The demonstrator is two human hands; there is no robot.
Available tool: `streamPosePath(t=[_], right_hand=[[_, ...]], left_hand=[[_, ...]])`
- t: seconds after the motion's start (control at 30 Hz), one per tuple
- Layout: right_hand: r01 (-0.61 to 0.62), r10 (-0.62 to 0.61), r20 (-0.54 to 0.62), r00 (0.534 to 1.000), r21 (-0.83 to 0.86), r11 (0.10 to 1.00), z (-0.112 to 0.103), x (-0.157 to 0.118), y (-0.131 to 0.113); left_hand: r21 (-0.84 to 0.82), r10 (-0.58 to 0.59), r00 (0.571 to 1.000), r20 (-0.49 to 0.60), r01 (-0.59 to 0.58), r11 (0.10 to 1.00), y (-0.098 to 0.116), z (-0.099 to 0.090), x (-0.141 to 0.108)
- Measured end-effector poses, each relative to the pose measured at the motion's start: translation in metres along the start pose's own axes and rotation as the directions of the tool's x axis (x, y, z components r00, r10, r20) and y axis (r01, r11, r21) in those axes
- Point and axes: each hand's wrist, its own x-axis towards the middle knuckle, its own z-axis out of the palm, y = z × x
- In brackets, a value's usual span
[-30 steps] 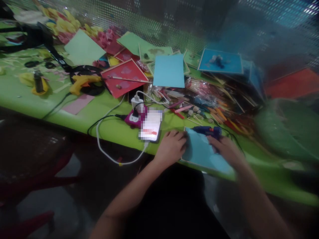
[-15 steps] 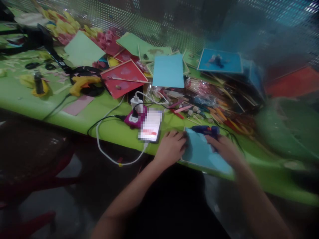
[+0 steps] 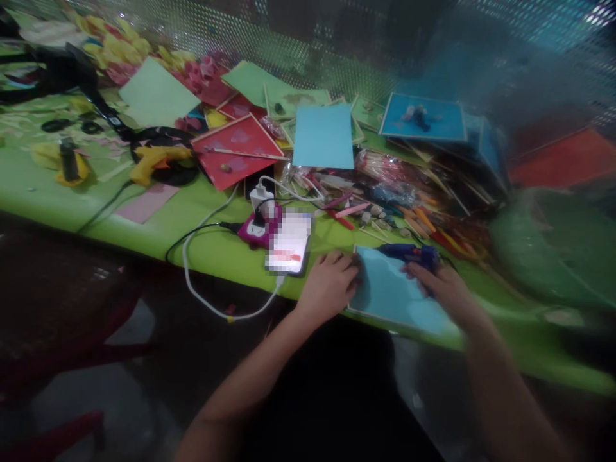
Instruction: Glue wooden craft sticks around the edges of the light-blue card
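Observation:
A light blue sheet with a pale stick edging [image 3: 389, 292] lies at the front edge of the green table. My left hand [image 3: 332, 279] rests at its left edge, fingers curled over the border. My right hand [image 3: 440, 285] is wrapped round the handle of a dark blue glue gun [image 3: 409, 251], above the sheet's right part. The gun's nozzle points left, near the sheet's top edge. Left of my left hand, a phone with a lit screen [image 3: 291, 244] leans by a magenta power strip [image 3: 255, 232].
Behind the hands lie loose sticks, pebbles and a pink marker [image 3: 352, 210]. A red framed sheet [image 3: 238, 167], a yellow glue gun [image 3: 156, 160] and a white cable [image 3: 205, 301] are further left. A green rounded object [image 3: 563, 244] stands at right.
My right hand has moved slightly right with the blue glue gun, so the nozzle sits further right. My left hand stays at the sheet's left edge. The view has shifted slightly.

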Motion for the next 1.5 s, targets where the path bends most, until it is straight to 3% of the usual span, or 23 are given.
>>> streamPosePath(t=[0.23,0.6,0.9,1.13,1.5], right_hand=[[-0.035,0.033,-0.020,0.999,-0.102,0.994,-0.002,0.001,0.005],[-0.055,0.051,-0.029,0.998,-0.130,0.990,-0.004,-0.002,0.002],[0.003,-0.007,-0.033,0.999,-0.120,0.993,0.002,-0.001,-0.006],[-0.031,0.023,-0.055,0.998,-0.138,0.990,-0.009,-0.006,0.002],[-0.019,0.009,-0.073,0.997,-0.140,0.990,-0.007,-0.006,0.000]], left_hand=[[-0.001,0.003,1.000,0.001,-0.003,1.000,0.000,-0.002,0.000],[0.004,0.003,1.000,0.002,-0.003,1.000,0.001,-0.001,0.000],[0.002,0.001,1.000,0.011,-0.001,1.000,0.001,-0.003,0.001],[0.003,0.000,1.000,0.008,0.000,1.000,0.000,-0.001,0.000],[0.005,0.001,1.000,-0.005,-0.001,1.000,0.001,-0.001,0.000]])
